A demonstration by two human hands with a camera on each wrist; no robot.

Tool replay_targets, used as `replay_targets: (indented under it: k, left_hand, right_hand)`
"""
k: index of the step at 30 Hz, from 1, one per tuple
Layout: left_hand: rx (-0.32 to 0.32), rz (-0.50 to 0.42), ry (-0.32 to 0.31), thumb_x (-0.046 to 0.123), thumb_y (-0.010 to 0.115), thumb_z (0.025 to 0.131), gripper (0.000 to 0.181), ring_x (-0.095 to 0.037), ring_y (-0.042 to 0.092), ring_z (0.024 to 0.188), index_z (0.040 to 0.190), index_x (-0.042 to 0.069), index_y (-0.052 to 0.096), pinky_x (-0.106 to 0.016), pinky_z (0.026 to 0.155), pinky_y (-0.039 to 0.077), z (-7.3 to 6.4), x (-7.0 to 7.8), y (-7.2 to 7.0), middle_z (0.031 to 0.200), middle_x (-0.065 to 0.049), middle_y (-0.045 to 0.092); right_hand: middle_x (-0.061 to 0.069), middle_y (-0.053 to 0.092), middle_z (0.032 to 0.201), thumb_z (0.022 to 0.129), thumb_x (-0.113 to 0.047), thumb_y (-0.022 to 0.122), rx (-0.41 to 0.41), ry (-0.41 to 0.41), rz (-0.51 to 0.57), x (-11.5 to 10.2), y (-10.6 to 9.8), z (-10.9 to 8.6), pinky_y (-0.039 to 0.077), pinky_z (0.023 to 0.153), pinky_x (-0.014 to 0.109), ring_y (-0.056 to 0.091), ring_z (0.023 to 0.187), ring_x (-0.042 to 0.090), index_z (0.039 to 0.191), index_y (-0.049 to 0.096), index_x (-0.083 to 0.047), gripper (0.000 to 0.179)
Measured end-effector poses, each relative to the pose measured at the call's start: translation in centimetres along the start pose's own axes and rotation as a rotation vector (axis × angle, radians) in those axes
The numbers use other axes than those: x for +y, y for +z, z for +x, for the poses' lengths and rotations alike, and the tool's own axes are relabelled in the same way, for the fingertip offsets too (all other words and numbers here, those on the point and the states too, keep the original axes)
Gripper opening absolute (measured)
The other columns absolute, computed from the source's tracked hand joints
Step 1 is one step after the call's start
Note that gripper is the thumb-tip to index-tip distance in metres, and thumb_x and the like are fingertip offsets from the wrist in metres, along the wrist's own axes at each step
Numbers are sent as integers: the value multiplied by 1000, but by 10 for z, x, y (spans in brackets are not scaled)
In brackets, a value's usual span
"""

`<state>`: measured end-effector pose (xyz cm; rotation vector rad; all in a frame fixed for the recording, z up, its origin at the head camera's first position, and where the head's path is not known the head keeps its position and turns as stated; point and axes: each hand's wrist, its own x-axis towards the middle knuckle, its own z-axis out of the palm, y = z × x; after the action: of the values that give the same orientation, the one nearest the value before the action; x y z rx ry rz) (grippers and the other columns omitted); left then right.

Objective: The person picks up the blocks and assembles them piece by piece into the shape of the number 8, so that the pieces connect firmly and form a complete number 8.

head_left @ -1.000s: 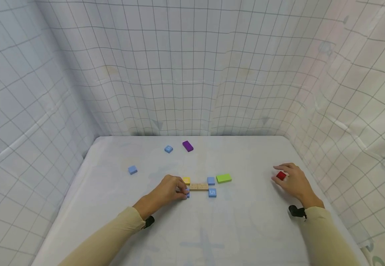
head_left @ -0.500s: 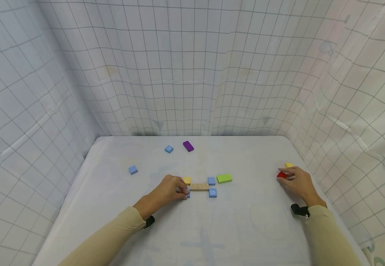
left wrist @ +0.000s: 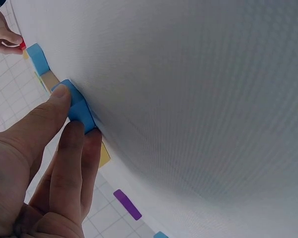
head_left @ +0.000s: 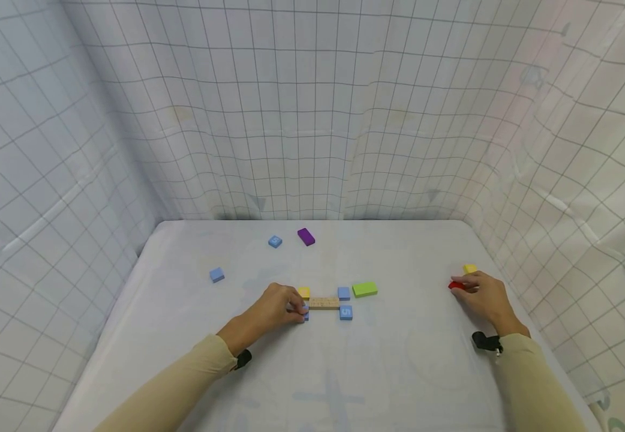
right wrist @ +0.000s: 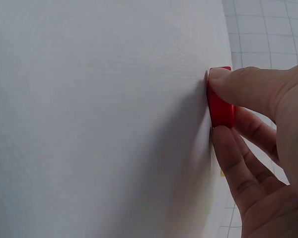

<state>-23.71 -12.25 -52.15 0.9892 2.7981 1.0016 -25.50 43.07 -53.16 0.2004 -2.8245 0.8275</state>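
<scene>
My left hand point(head_left: 276, 305) pinches a blue block point(left wrist: 83, 113) between thumb and fingers at the left end of a wooden strip point(head_left: 324, 303) with printed marks. Behind that block is a yellow block point(head_left: 304, 292), partly covered by the fingers in the head view. Two more blue blocks sit at the strip's right end, the rear one point(head_left: 343, 293) plain and the front one point(head_left: 346, 312) marked 5. Far to the right, my right hand point(head_left: 486, 298) grips a red block point(right wrist: 221, 107), thumb on one end and fingers at the other, close to the white tabletop.
A lime green block point(head_left: 364, 290) lies right of the blue pair. Just beyond the right hand is another yellow block point(head_left: 469, 268). Toward the back are a purple block point(head_left: 306, 236) and a blue block point(head_left: 275, 241); another blue block point(head_left: 216, 275) lies left. Gridded curtains point(head_left: 312, 120) surround the table.
My right hand has moved slightly right and closed its thumb and fingers on the red block, uncovering the yellow block behind it. The left hand keeps its place on the blue block.
</scene>
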Motion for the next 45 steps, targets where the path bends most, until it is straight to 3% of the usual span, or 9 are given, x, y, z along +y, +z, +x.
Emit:
replay_targets:
  k: [2,9,18,22,24,28,32,38,45]
  left_hand:
    - [-2,14,-2,4,101,89,11,-16,82,96,96,6,93,-32,90,71,-2,12,-6,98,-3,88]
    - [2,-7,-17,2,100,89,11,-16,82,96,97,4,93,-33,90,72,-4,14,-7,98,-4,88]
    - [47,-1,81,10,103,88,14,-11,79,93,100,13,95,-28,85,70,1,-33,18,99,1,87]
    - [37,-11,53,10,103,88,14,-11,79,94,100,13,95,-28,86,70,1,-34,19,100,1,88]
    - [43,-6,82,14,104,89,14,-10,78,95,101,14,96,-25,86,69,2,-41,21,100,2,87]
    - [38,-19,55,10,103,89,12,-11,79,95,98,10,95,-27,87,70,-2,-16,8,99,0,87]
    - [19,-13,-9,2,101,87,12,-14,80,95,96,5,94,-30,87,71,-4,10,-4,97,-3,87]
    - [14,3,-26,2,101,88,12,-14,80,96,97,5,93,-29,88,71,-3,14,-6,98,-3,87]
    - [54,-32,71,0,101,86,14,-9,78,91,96,4,93,-26,83,70,-5,0,0,94,-3,87]
  right_hand:
    - [24,83,124,99,-11,93,-1,4,-2,-1,0,0,55,82,13,85,105,43,129,88,-2,31]
    - [24,83,124,99,-13,95,-31,35,13,-5,-1,-2,59,81,16,84,106,43,129,88,-2,33]
    - [21,86,123,97,-12,96,-63,43,44,-19,6,-5,57,82,13,84,107,39,128,89,-5,32]
    - [21,85,123,96,-10,96,-82,34,52,-26,10,-7,65,84,19,84,106,38,127,89,-5,32]
    - [22,83,124,96,-9,97,-85,25,52,-28,11,-8,70,87,28,84,106,37,126,88,-5,32]
    - [22,83,124,96,-8,96,-97,7,56,-34,14,-9,73,92,46,84,106,36,126,88,-5,31]
    - [20,85,123,96,-8,96,-115,-6,49,-39,17,-10,72,94,51,83,106,35,125,88,-6,30]
    - [15,87,118,95,-9,98,-117,-29,52,-44,20,-10,72,89,40,83,104,31,119,88,-9,26]
    - [13,87,113,92,-6,99,-114,-52,97,-57,30,-15,73,87,36,84,101,27,114,89,-8,24]
